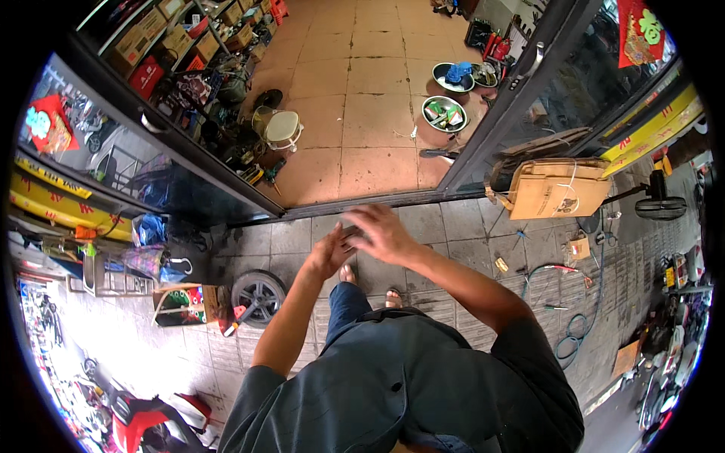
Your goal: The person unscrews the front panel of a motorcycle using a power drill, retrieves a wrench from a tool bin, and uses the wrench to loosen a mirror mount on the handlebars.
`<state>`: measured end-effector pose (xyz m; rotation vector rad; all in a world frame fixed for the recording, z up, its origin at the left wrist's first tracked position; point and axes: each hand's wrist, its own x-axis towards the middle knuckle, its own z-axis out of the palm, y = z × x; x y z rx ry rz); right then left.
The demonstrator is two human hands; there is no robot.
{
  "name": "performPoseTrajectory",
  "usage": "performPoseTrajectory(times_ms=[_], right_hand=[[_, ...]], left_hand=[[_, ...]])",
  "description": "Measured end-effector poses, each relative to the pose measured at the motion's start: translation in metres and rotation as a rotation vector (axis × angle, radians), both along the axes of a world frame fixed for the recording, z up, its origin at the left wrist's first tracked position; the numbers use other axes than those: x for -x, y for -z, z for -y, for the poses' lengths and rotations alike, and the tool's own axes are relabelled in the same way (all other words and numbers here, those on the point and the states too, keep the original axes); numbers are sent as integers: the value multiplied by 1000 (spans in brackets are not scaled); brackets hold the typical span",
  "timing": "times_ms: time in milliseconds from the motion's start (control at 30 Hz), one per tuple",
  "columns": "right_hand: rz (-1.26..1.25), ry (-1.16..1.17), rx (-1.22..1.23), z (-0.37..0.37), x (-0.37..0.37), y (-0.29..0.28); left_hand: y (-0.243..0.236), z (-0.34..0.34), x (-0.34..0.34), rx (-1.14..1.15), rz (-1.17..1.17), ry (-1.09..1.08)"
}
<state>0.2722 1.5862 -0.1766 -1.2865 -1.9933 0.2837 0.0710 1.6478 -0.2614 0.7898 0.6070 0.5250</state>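
Observation:
My left hand [329,253] is raised in front of me at the middle of the picture, fingers curled around a small dark area that I cannot make out, partly covered by my right hand [376,235]. My right hand reaches across it with fingers apart and slightly bent, close to or touching the left fingertips. Both are above the grey pavement [408,291], just outside the doorway's threshold [310,210]. My sandalled feet show below the hands.
A loose wheel [257,298] and crate [185,304] lie left; cardboard [559,189], a blue hose [574,332] and scattered tools right. Inside stand a white stool [284,128], two basins [444,113] and cluttered shelves [174,34]. Glass doors flank the doorway; motorbikes [151,423] line the edges.

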Motion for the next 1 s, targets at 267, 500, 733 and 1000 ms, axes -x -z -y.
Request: performPoseTrajectory(times_ms=[267,500,733,1000], right_hand=[[-247,230,-8,-146,-33,76],[441,641,1283,22,-204,317],[-133,715,1301,6,-262,386],[-1010,831,923,-316,-344,318]], left_hand=[[-52,-134,-72,591,355,135],[-112,-300,-83,66,164,-40],[95,-452,-56,147,-554,-259],[236,-479,-3,382,-784,-200]])
